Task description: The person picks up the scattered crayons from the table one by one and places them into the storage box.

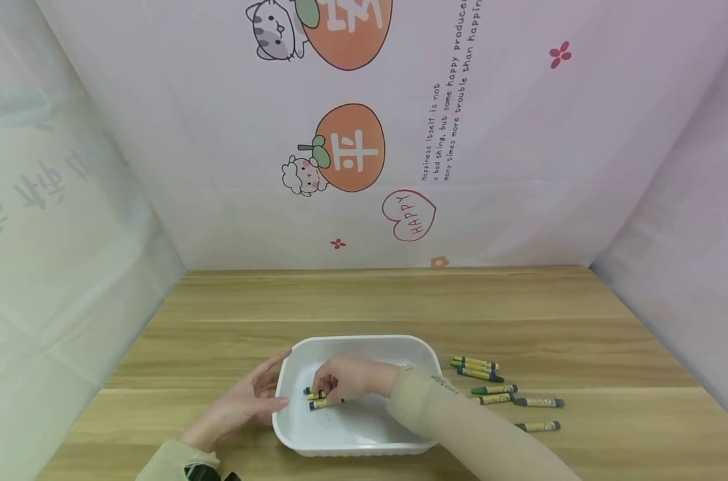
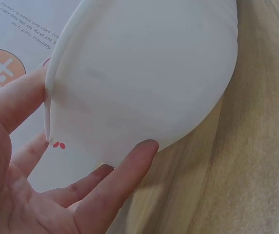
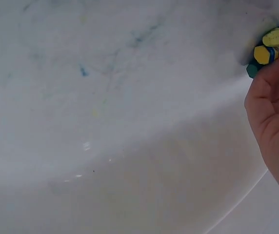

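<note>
My left hand (image 1: 237, 402) gripped the white tray (image 1: 356, 449) while my right hand (image 1: 353, 377) pinched crayons (image 3: 276, 37) (three ends showed, bunched); a loose pinch risked one rolling free.

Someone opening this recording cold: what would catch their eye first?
Most likely the white tray at the front of the wooden table, with the right hand reaching in at crayons and the left hand against its left end. Next, perhaps, the loose crayons scattered on the table right of the tray, and the orange fruit prints on the pale backdrop behind.
</note>
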Demonstrator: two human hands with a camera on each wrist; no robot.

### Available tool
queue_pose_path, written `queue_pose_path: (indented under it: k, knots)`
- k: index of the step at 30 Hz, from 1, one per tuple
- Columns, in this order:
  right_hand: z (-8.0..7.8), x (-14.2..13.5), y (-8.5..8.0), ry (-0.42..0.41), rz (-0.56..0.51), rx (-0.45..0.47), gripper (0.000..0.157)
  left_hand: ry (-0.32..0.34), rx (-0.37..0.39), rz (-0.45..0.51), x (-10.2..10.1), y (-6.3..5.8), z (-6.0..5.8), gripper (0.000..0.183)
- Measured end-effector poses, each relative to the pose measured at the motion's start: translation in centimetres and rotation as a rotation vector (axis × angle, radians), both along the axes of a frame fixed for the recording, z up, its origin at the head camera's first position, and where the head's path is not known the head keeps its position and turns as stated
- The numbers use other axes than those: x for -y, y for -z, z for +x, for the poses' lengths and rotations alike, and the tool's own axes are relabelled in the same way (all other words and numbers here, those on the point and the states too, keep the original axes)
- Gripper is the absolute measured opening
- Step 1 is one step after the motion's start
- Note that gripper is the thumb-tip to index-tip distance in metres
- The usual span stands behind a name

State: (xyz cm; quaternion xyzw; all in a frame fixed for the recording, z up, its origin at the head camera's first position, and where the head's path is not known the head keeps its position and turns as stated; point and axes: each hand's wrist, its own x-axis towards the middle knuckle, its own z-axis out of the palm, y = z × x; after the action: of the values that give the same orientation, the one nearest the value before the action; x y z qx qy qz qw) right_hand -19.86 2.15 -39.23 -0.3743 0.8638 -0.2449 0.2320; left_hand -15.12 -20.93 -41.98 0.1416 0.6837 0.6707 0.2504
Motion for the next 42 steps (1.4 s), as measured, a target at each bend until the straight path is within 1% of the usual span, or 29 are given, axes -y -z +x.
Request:
queue_pose_path:
  k: [6,12,14,20,24,27,31,42]
  knots:
    - [-0.2,-0.3,-0.9,-0.001,-0.037,-0.004,0.016,-0.011,0.002,-0.009,-0.1,-0.1,0.0,0.09]
    - [-0.4,-1.0,-3.2,0.008,-0.072,-0.006,0.019,-0.01,0.004,-0.008,-0.2,-0.2,0.1,0.09]
    - [-0.5,-1.3,-3.9,0.002,-0.08,-0.023,0.02,-0.008,0.005,-0.008,-0.2,-0.2,0.1,0.09]
    - [-0.2,-2.8,-5.8,0.029,-0.084,-0.027,0.021,-0.017,-0.005,-0.03,-0.2,-0.3,0.1,0.09]
    - [0.1,-4.6,-6.5,0.064,-0.101,-0.013,0.021,-0.024,-0.012,-0.042,-0.2,-0.3,0.2,0.089]
    - [0.3,-6.3,-6.6,0.074,-0.128,-0.015,0.021,-0.027,-0.01,-0.033,-0.2,-0.3,0.2,0.09]
    - [0.3,-8.9,-6.3,0.066,-0.174,-0.019,0.021,-0.032,-0.01,-0.042,-0.1,-0.2,0.2,0.091]
    - [0.7,-15.9,-4.5,0.138,-0.263,-0.003,0.026,-0.036,-0.015,-0.054,-0.2,-0.3,0.3,0.09]
